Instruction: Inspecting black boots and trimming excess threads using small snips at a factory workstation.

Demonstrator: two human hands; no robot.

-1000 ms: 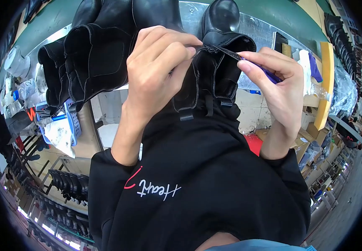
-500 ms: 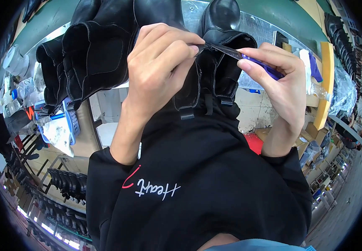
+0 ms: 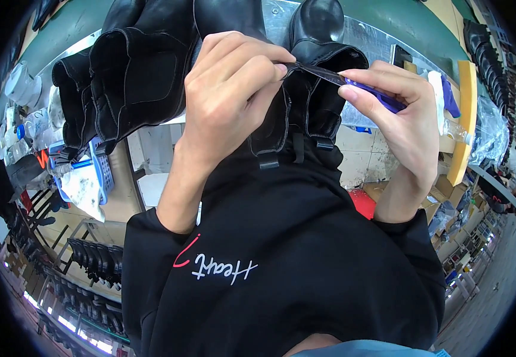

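My left hand (image 3: 225, 101) pinches a boot (image 3: 323, 52) by the bench's (image 3: 362, 38) near edge. My right hand (image 3: 404, 116) grips a purple-handled tool (image 3: 383, 99).

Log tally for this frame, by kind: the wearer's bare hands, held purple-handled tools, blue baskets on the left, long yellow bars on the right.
Bare hands (left hand, right hand): 2
Purple-handled tool, held: 1
Blue basket: 1
Long yellow bar: 1
Total: 5

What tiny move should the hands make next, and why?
I'd perhaps nudge the purple-handled tool a little along the edge of the black boot: the right hand holds it with its tip at that edge, beside where the left hand pinches.
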